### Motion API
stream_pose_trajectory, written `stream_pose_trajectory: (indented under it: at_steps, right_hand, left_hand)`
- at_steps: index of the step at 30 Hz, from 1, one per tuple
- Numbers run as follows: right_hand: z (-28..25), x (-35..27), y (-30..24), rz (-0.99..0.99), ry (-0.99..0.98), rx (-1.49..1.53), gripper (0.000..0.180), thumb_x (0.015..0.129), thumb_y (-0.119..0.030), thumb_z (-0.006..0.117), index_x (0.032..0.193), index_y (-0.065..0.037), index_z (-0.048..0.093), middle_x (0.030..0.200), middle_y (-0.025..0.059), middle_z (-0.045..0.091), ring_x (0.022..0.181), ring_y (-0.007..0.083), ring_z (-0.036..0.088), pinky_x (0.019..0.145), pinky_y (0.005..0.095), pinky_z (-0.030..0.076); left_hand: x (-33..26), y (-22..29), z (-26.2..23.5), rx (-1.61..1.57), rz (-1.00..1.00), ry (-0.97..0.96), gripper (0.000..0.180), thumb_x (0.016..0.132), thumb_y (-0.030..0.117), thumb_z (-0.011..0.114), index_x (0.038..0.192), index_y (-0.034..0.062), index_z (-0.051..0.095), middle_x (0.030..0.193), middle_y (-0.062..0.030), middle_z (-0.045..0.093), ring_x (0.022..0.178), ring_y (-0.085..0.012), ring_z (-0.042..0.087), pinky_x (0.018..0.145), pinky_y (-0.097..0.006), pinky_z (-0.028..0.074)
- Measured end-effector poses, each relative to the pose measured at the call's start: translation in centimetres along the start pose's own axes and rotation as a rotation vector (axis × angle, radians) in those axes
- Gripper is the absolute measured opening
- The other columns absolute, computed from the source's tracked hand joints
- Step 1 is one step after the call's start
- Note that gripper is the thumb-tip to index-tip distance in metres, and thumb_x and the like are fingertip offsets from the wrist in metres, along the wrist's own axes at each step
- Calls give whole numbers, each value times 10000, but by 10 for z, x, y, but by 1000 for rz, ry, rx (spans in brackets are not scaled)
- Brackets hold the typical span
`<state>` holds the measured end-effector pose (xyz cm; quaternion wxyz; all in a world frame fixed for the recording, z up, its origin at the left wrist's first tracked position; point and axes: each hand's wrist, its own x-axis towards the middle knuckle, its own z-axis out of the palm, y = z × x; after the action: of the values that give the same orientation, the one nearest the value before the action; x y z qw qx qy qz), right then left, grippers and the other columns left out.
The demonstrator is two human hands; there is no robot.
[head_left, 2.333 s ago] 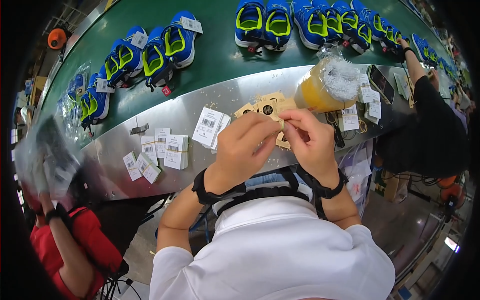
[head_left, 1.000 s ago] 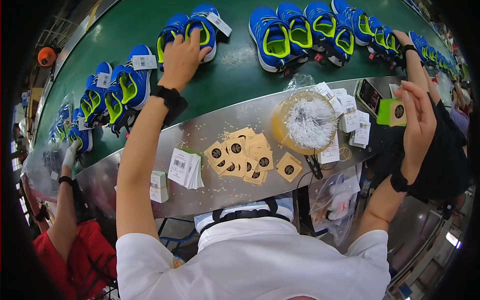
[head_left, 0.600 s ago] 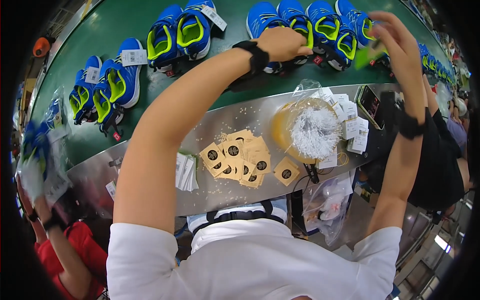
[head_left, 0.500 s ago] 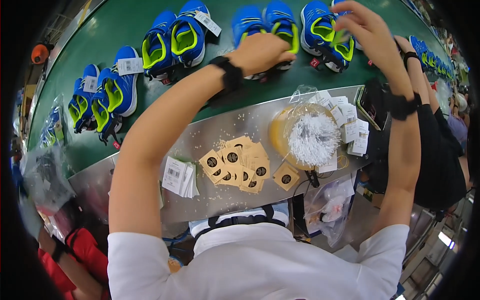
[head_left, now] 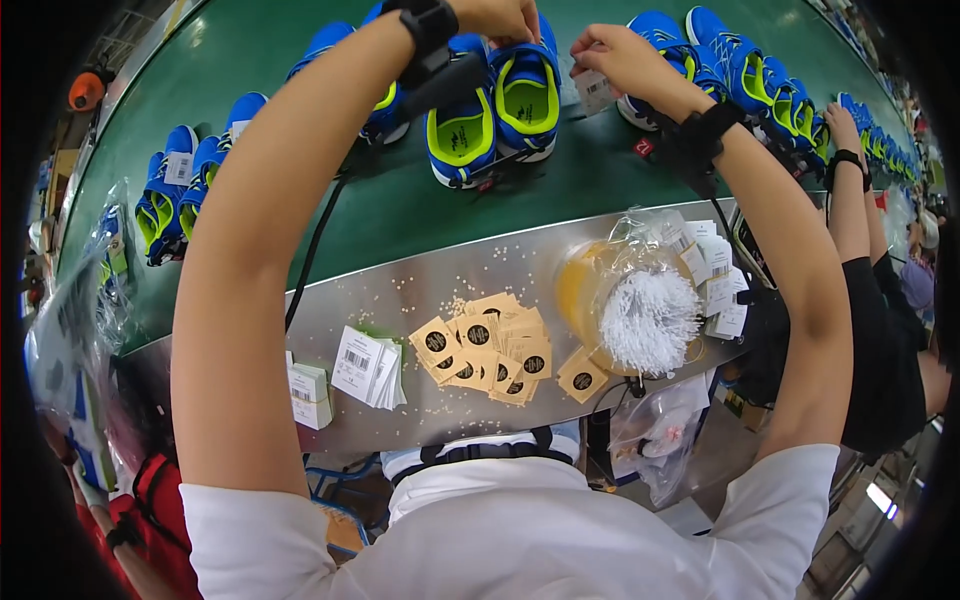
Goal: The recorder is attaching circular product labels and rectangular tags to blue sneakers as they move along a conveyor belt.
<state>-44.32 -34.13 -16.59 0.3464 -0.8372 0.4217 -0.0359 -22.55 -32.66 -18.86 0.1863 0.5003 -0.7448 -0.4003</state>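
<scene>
Both my arms reach out over the green conveyor belt (head_left: pixel 300 190). My left hand (head_left: pixel 497 17) grips the top of a blue shoe with a lime-green inside (head_left: pixel 527 95), one of a pair. My right hand (head_left: pixel 625 55) pinches a small white tag (head_left: pixel 594 90) just right of that shoe. On the metal shelf (head_left: pixel 400 295) below lie tan cardboard hang tags with black dots (head_left: pixel 485 345) and a yellow tub under clear plastic, full of white fasteners (head_left: pixel 640 310).
More blue-and-lime shoe pairs (head_left: pixel 170 195) sit along the belt, left and right (head_left: pixel 760 80). White label stacks (head_left: pixel 365 365) lie on the shelf. Another person's arm (head_left: pixel 860 200) reaches to the belt at right. A person in red (head_left: pixel 140 510) holds clear bags at lower left.
The belt carried the shoes leftward. My left hand moved from a far-left pair to the pair in front; my right hand rose from the shelf's right end with a tag to that shoe.
</scene>
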Motion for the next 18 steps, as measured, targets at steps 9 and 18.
stream_pose_trajectory:
  at_steps: [9, 18]
  right_hand:
    - [11, -2, -39, -110, 112, -436, 177, 821, -133, 570, 926, -21, 658, 838, 166, 676, 789, 299, 658, 678, 369, 506]
    - [26, 11, -40, -290, 274, -229, 147, 837, -146, 592, 893, -13, 620, 799, 195, 642, 768, 372, 623, 676, 416, 494]
  left_hand:
    - [-21, 24, -9, 127, -63, 24, 170, 733, 122, 676, 857, 10, 708, 688, -69, 664, 598, -158, 619, 550, -276, 520]
    - [-28, -3, 8, -50, 29, 213, 162, 759, 134, 668, 801, -22, 671, 612, -80, 614, 555, -137, 577, 512, -296, 467]
